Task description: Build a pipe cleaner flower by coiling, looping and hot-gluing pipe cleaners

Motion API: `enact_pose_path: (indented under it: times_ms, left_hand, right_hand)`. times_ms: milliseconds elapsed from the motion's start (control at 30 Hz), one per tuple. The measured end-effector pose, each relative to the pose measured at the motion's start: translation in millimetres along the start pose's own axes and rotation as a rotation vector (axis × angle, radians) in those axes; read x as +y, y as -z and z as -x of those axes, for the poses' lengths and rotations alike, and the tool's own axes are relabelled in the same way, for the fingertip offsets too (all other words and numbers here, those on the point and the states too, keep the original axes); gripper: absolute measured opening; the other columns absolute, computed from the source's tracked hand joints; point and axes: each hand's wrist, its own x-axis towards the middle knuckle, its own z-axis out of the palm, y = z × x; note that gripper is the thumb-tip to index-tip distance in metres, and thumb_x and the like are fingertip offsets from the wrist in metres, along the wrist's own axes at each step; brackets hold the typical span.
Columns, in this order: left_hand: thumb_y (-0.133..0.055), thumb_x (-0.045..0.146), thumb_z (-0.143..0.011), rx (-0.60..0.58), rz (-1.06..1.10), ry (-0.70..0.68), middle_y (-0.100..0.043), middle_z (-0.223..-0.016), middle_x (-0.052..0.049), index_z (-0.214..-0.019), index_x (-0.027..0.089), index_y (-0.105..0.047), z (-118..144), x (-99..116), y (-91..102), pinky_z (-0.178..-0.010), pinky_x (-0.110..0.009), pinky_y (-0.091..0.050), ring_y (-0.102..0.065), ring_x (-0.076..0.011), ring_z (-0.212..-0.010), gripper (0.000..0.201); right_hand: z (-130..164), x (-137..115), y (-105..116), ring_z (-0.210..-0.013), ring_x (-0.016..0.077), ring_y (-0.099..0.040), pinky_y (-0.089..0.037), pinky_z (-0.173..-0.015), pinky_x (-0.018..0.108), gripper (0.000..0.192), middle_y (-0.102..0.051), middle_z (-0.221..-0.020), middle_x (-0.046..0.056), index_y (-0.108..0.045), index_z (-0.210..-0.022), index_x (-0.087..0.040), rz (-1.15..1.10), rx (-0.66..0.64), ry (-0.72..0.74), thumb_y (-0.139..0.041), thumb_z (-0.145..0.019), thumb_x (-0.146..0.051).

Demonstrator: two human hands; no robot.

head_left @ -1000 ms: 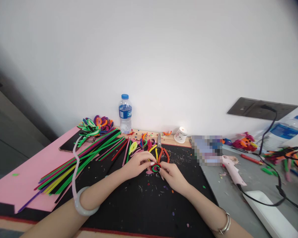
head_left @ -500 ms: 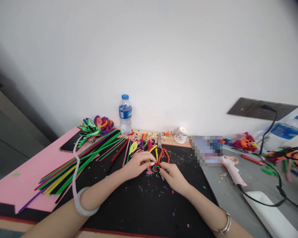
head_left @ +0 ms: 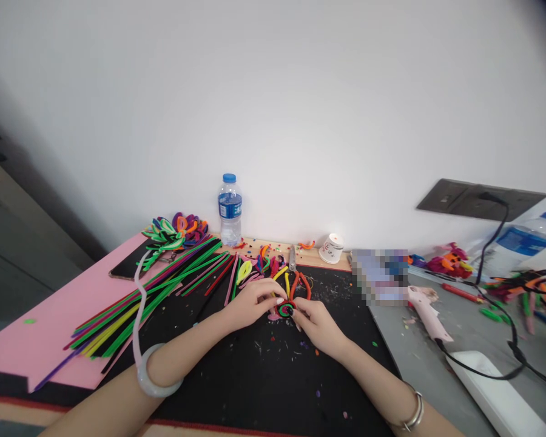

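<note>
Both hands meet over a black mat (head_left: 264, 376). My left hand (head_left: 255, 301) and my right hand (head_left: 316, 321) pinch a small coil of pipe cleaners (head_left: 285, 308) wound in red, green and black. The coil sits between my fingertips just above the mat. A pale bangle circles my left wrist, and a silver bracelet my right. Red-handled scissors (head_left: 295, 273) lie just beyond the coil.
Long loose pipe cleaners (head_left: 150, 291) fan out to the left over a pink sheet (head_left: 40, 328). A water bottle (head_left: 230, 209), a finished flower (head_left: 175, 230) and a small white cup (head_left: 330, 247) stand near the wall. A pink glue gun (head_left: 428, 312) and cables lie right.
</note>
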Motion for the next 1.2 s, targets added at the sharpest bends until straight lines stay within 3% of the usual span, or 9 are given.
enact_pose_path:
  times_ms: [1200]
  left_hand:
    - [-0.047,0.02,-0.086,0.0,-0.033,-0.02,-0.056,-0.093,-0.005,-0.092,0.016,-0.062,0.1,2.6,-0.7,-0.057,-0.019,-0.047,-0.056,-0.0095,-0.066,0.017]
  right_hand:
    - [-0.7,1.4,0.0,-0.048,0.0085,-0.044,-0.032,-0.05,0.018,0.026,-0.048,-0.052,-0.004,-0.042,-0.06,-0.018,0.013,0.003,-0.001,-0.042,-0.086,-0.017]
